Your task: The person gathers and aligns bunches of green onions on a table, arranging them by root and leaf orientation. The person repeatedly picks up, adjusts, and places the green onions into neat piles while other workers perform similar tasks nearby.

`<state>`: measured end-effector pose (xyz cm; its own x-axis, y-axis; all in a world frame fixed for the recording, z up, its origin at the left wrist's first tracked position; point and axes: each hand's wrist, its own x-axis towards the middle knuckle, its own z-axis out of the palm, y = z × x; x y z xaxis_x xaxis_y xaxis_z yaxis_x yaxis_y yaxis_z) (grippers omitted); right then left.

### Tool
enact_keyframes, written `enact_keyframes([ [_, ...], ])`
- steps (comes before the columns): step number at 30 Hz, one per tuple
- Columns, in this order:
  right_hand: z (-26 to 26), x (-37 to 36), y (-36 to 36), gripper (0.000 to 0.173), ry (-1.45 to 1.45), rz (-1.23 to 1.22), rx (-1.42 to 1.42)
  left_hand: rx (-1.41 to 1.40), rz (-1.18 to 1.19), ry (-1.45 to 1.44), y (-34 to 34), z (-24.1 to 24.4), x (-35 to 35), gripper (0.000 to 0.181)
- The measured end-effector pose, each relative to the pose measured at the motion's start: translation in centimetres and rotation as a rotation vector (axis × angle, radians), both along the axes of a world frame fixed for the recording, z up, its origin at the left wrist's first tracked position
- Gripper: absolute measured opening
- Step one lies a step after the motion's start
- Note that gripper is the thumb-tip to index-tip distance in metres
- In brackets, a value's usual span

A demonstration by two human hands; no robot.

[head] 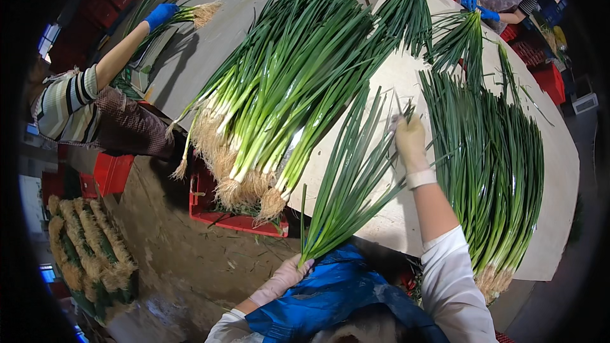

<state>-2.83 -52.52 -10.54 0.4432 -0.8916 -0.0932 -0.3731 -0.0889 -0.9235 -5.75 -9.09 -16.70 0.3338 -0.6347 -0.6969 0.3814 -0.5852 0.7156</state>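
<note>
My gloved left hand (289,274), low in front of my blue apron (343,290), grips a bunch of green onions (340,195) at its lower end. The bunch's leaves fan up and away over the board's near edge; its roots are hidden. My right hand (411,145), in a pale glove, is closed around a few dark leaf tips above the table, beside the upper leaves of that bunch. A large heap of rooted green onions (286,85) lies to the left. Neatly aligned green onions (491,176) lie right of my right forearm.
A co-worker's blue-gloved hand (162,15) holds rooted onions at left. Another co-worker's blue-gloved hands (479,5) hold a bunch at the far right. A red crate (238,223) stands below the table edge. Stacked onion bundles (93,252) sit at lower left.
</note>
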Motion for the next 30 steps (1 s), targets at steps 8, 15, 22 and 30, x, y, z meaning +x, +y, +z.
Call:
enact_keyframes([
  [8,0.4,3.0,2.6,0.027,0.024,0.022,0.355,-0.044,-0.013,-0.066,0.3,-1.0,-0.1,0.021],
  [15,-2.3,3.0,3.8,0.037,0.316,0.078,0.238,-0.051,-0.015,-0.056,0.8,-1.4,-0.3,0.021],
  [22,0.1,2.5,5.4,0.052,0.400,0.241,0.318,-0.042,-0.029,-0.099,0.4,-1.0,-0.3,0.023],
  [30,-2.9,2.2,5.7,0.023,0.265,0.168,0.556,-0.001,-0.052,-0.113,0.4,-0.9,-0.2,0.023],
])
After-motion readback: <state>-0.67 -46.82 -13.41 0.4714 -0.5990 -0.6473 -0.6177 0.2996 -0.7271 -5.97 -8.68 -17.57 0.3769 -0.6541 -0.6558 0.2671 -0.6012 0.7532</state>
